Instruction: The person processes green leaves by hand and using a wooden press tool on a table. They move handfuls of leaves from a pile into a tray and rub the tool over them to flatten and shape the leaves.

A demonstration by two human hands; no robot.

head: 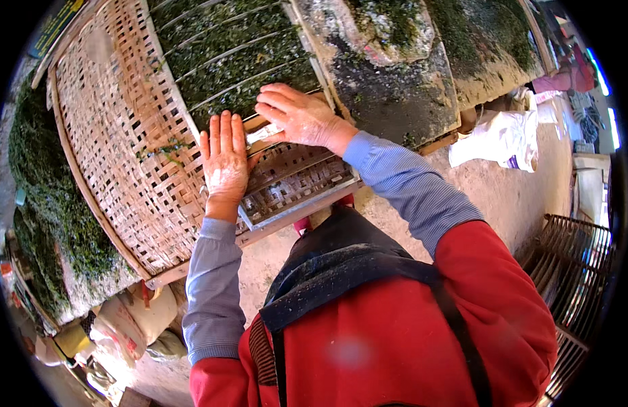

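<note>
A tray (232,56) of dark green plant material, crossed by thin slats, lies before me on a woven bamboo tray (125,132). At its near edge, my left hand (225,160) lies flat, palm down, over the left corner, its fingertips pointing away from me. My right hand (301,117) rests over the right part of the same edge, fingers pointing left. Between the hands shows a shiny strip (263,133) on the wooden edge; whether the right thumb presses it I cannot tell. Nearer my body sits a metal-edged frame (301,201) over woven bamboo.
Piles of green plant material (54,193) lie at the left. A dark board (395,96) with scattered green bits is on the right. White sacks (497,137) stand beyond it, with a person (573,76) farther off. A slatted rack (568,264) stands at the lower right.
</note>
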